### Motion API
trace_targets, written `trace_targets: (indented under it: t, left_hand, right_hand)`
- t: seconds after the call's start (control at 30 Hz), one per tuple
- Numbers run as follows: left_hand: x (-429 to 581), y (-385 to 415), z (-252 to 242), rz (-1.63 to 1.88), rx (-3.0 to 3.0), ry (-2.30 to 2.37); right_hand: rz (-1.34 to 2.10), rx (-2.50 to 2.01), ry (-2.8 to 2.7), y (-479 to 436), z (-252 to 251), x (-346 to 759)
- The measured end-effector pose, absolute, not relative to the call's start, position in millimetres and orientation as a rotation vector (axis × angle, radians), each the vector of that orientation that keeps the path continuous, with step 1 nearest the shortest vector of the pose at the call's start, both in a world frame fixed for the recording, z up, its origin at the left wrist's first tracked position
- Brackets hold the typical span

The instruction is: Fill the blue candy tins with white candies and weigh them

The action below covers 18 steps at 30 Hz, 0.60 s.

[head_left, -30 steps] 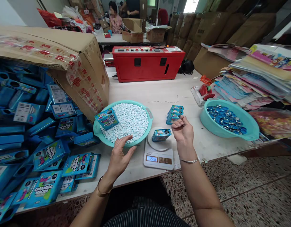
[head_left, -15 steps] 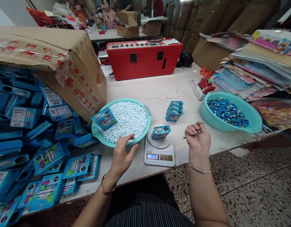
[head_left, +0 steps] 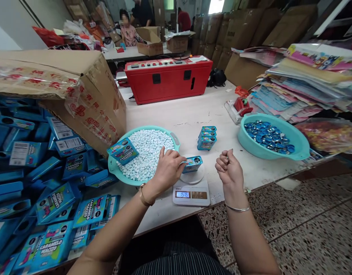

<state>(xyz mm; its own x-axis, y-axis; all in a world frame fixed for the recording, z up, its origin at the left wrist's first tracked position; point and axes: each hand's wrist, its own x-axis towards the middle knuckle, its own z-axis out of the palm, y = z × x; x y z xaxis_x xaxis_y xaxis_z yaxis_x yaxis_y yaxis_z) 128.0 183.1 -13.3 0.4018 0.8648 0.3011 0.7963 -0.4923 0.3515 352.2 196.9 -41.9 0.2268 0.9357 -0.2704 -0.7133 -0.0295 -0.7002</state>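
Observation:
My left hand (head_left: 170, 168) is at the left end of a small blue candy box (head_left: 192, 164), its thumb and index finger closed on the edge. The box, with a dark round opening on top, is over the pan of a white kitchen scale (head_left: 191, 195) that reads 157.5. Left of it, a turquoise basin (head_left: 114, 173) holds small pale candies, with another blue box (head_left: 123, 151) lying on them. My right hand (head_left: 230, 168) is held above the table to the right of the scale, fingers curled together; what is in them, if anything, is hidden.
Several upright blue boxes (head_left: 207, 138) stand behind the scale. A turquoise basin (head_left: 279, 153) of round blue and silver pieces sits at right. A large carton (head_left: 107, 103) spills blue boxes at left. A red machine (head_left: 170, 82) and stacked plastic packaging (head_left: 302, 84) stand farther back.
My left hand has moved right from over the candies to the box at the scale, closing its fingers. My right hand stays curled. The view has shifted slightly.

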Motion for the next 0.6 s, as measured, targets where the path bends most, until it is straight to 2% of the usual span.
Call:
trace_targets:
  t: [0.2,0.33,0.43,0.6]
  left_hand:
    - [146,192,-17,0.402,2.592,1.501]
    - [134,193,-12,0.555,2.536,1.564]
    - [107,194,-5,0.735,2.421,1.809]
    - [75,174,3,0.64,2.241,1.977]
  right_hand:
    - [1.324,-0.914,-0.378,193,-43,354]
    - [1.318,-0.888,-0.403,192,-38,352]
    - [1.337,-0.84,-0.486,199,-26,336]
    - [1.344,-0.791,-0.829,226,-4,273]
